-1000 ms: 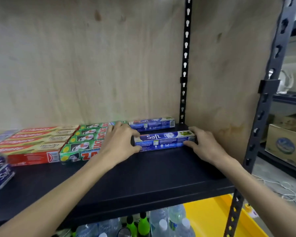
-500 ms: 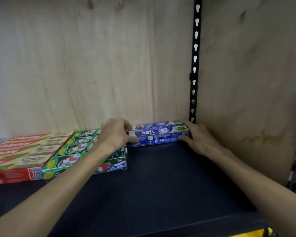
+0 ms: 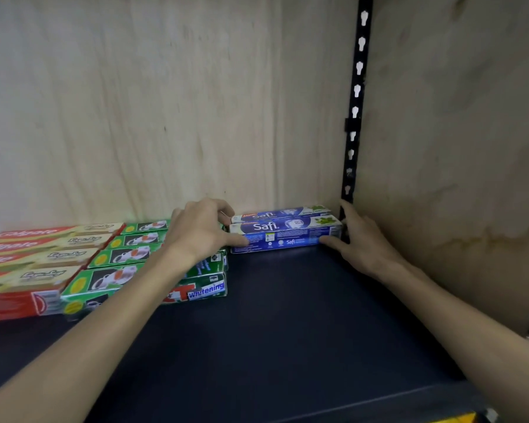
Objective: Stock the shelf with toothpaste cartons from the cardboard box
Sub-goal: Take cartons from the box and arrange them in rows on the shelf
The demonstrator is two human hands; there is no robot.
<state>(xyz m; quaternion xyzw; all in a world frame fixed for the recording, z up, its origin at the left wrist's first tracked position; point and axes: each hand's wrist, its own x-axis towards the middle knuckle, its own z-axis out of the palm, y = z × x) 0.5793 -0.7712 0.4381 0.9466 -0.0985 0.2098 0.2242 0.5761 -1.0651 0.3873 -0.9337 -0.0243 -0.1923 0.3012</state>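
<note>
The front Safi carton [image 3: 284, 235] lies lengthwise on the black shelf [image 3: 287, 325], near the back right corner, touching a second Safi carton [image 3: 280, 212] behind it, which sits against the plywood back wall [image 3: 165, 102]. The left hand [image 3: 200, 230] grips the front carton's left end: its thumb lies on the blue front face while its curled fingers [image 3: 223, 209] reach over the top toward the rear carton. The right hand [image 3: 362, 242] holds the right end, thumb pressed on the front face and fingers [image 3: 347, 209] stretched up beside the end, near the slotted black post [image 3: 356, 96]. Left of the cartons lie rows of green cartons [image 3: 126, 257] and red cartons [image 3: 31, 254].
</note>
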